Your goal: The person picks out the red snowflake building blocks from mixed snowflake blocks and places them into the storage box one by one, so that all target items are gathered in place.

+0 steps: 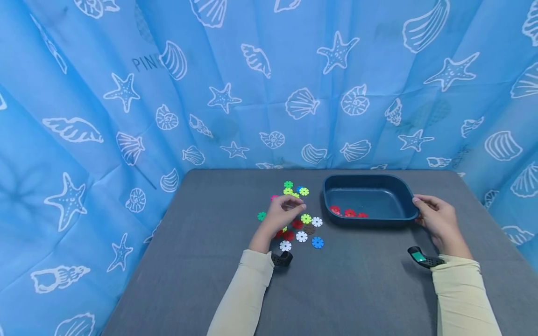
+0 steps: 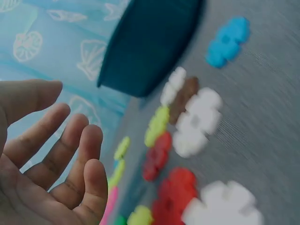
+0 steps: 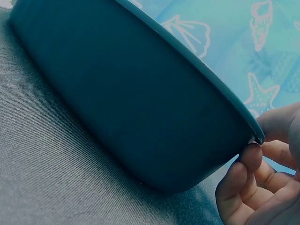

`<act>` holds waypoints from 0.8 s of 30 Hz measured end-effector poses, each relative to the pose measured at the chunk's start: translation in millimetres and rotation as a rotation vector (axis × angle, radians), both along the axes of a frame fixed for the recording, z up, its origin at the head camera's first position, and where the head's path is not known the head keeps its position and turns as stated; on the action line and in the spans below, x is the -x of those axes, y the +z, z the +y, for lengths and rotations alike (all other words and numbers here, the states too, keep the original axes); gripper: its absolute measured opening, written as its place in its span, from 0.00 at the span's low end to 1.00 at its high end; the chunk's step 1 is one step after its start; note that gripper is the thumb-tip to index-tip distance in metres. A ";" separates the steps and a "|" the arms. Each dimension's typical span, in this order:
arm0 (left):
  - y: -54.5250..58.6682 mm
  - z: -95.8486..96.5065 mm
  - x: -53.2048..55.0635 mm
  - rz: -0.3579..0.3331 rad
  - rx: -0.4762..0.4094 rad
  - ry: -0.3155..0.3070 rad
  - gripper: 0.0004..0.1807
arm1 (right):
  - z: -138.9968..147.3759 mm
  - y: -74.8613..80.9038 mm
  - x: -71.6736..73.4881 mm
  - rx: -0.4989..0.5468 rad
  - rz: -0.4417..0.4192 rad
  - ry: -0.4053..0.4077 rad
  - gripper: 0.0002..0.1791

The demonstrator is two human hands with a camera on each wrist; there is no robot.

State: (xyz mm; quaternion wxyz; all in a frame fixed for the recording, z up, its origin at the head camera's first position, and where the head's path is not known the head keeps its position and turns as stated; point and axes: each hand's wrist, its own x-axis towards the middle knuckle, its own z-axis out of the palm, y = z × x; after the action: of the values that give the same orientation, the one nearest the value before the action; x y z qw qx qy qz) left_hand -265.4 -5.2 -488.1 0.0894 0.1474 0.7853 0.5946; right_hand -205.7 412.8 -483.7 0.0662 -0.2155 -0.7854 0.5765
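My left hand [image 1: 278, 215] hovers over a scatter of notched plastic snowflake discs, fingers loosely bent, with nothing between thumb and fingertips in the left wrist view. Below and around it lie red [image 1: 297, 224], white [image 1: 301, 236], yellow-green [image 1: 306, 218] and brown [image 1: 309, 229] discs. My right hand [image 1: 441, 223] pinches the rim of a dark blue rectangular basin [image 1: 370, 223] at its right end, thumb on top and fingertips under the lip. Several red discs [image 1: 350, 213] lie inside the basin along its near wall.
A grey cloth covers the table [image 1: 357, 284]. A blue disc [image 1: 317, 242] lies nearest the front of the scatter, a green one [image 1: 288, 185] at its back. Behind the table hangs a blue curtain [image 1: 269, 84] with white shell prints.
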 end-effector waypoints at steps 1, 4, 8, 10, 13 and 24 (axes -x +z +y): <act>-2.1 -1.8 -0.3 0.003 0.003 -0.010 0.13 | 0.3 -0.2 -0.1 0.000 0.001 -0.002 0.22; -7.5 -5.0 0.1 0.031 0.030 -0.040 0.15 | 0.6 -0.8 -0.5 -0.004 0.002 -0.010 0.21; -13.0 -7.0 1.4 0.056 0.114 -0.069 0.16 | -0.6 -1.3 -0.2 -0.020 -0.006 -0.013 0.24; -15.3 -7.6 1.6 0.052 0.155 -0.079 0.17 | -1.0 -1.2 0.4 -0.018 -0.008 -0.011 0.25; -17.2 -8.2 1.7 0.041 0.190 -0.092 0.18 | -1.0 -0.2 1.3 -0.010 -0.006 -0.009 0.24; -18.7 -8.5 -1.9 0.017 0.231 -0.090 0.16 | -0.7 1.2 1.1 -0.003 -0.025 0.002 0.23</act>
State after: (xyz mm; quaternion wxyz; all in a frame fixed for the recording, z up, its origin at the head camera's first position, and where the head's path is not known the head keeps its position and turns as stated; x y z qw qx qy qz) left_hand -263.5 -13.7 -506.8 0.1258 0.1762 0.8420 0.4942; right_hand -206.8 412.1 -482.5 0.0559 -0.2218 -0.7872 0.5727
